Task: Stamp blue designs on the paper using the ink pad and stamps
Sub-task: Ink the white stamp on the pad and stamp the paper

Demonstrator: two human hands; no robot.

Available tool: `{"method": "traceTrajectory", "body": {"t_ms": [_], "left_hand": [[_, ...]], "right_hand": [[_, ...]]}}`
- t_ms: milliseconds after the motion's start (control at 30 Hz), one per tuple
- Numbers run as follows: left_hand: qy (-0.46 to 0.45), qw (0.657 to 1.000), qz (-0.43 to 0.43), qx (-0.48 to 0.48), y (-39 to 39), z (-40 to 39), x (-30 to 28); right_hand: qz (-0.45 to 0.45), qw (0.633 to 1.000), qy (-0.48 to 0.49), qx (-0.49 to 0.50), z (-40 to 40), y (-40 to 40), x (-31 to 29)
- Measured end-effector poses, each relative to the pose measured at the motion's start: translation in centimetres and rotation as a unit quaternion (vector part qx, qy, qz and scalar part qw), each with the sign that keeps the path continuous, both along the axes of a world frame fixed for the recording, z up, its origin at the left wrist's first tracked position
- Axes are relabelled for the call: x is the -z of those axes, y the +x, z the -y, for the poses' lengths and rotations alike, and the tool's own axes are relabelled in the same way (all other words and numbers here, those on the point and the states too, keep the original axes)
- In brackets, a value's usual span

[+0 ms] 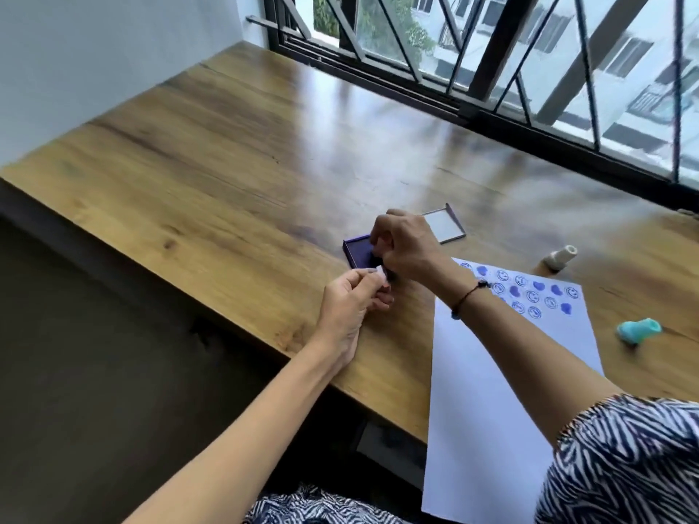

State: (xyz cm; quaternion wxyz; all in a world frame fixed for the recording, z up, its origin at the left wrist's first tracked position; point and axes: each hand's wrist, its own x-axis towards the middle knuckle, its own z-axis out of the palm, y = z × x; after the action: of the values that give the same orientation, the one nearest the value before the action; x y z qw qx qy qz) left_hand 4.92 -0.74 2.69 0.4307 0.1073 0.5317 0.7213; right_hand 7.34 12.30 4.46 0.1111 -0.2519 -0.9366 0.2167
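Note:
A dark blue ink pad lies open on the wooden table. My right hand hovers over its near right corner, fingers pinched on a small stamp that is mostly hidden. My left hand sits just in front of the pad, fingertips pinched on a small white piece; what it is I cannot tell. The white paper lies to the right, with several blue hearts and round smiley prints across its far end.
The ink pad's lid lies behind my right hand. A white stamp lies beyond the paper and a teal stamp to its right. A barred window runs along the table's far edge. The table's near edge drops off at left.

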Motion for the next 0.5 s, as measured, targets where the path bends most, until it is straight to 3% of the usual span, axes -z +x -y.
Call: {"method": "traceTrajectory", "body": {"t_ms": [400,500], "left_hand": [[0.007,1.0,0.012,-0.001,-0.27,-0.04,0.18],[0.006,1.0,0.005,-0.005,-0.22,-0.02,0.1]], "right_hand": [[-0.017,0.999,-0.023,-0.023,-0.29,-0.46,0.41],[0.013,0.999,-0.036,-0.025,-0.32,-0.89,-0.4]]}}
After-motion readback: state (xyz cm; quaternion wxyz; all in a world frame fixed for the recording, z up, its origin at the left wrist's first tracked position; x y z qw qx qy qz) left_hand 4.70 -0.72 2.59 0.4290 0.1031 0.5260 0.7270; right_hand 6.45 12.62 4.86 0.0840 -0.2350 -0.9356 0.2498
